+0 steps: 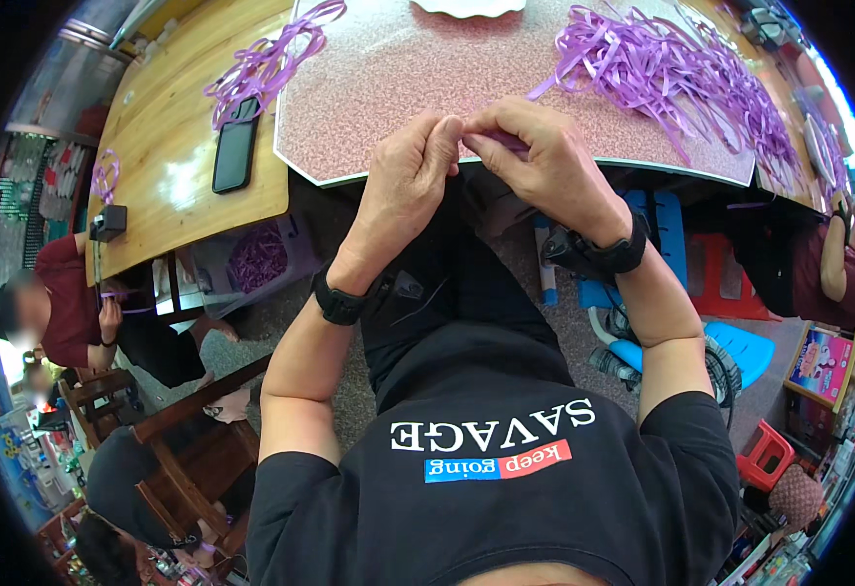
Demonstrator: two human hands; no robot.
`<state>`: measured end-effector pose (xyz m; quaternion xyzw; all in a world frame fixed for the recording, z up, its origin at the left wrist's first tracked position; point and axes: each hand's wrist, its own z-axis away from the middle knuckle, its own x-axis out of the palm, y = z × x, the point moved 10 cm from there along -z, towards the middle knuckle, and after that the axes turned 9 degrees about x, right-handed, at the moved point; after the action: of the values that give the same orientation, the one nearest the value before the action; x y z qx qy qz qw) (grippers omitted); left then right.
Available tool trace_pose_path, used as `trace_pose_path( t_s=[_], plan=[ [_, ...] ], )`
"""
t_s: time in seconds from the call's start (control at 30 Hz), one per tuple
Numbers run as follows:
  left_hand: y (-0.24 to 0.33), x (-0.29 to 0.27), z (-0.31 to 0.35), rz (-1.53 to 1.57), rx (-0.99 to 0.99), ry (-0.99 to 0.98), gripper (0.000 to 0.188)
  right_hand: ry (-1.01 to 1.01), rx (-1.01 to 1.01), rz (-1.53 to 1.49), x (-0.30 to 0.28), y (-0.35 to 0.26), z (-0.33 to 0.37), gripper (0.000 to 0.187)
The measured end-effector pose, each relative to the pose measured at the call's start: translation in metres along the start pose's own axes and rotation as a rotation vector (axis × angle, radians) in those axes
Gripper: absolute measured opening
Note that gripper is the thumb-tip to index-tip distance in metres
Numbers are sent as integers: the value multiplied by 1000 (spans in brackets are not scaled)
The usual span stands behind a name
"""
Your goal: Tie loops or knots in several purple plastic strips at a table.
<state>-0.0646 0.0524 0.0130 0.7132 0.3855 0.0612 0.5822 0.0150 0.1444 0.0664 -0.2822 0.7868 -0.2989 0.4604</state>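
My left hand [406,186] and my right hand [542,161] meet at the near edge of a speckled pink table [398,78]. Between their fingertips they pinch a small piece of purple ribbon [507,143], mostly hidden by the fingers. Both wrists wear black bands. A big heap of purple ribbon strips [676,83] lies on the table to the right of my hands. A smaller bunch of purple ribbon [266,63] lies to the left, across the table's edge.
A black phone [236,146] lies on a wooden table [168,166] at the left. A person in a dark red top [66,298] sits at the left. A bag of purple ribbon [256,259] sits below. Blue and red plastic stools [730,347] stand at the right.
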Motion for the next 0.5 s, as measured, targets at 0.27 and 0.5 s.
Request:
trace_pose_path(
  t_s=[0.27, 0.5],
  plan=[
    [6, -8, 2, 167, 74, 167, 17, -1, 98, -54, -4, 19, 0, 17],
    [-3, -1, 3, 393, -106, 77, 15, -2, 160, -245, -6, 31, 5, 15]
  ],
)
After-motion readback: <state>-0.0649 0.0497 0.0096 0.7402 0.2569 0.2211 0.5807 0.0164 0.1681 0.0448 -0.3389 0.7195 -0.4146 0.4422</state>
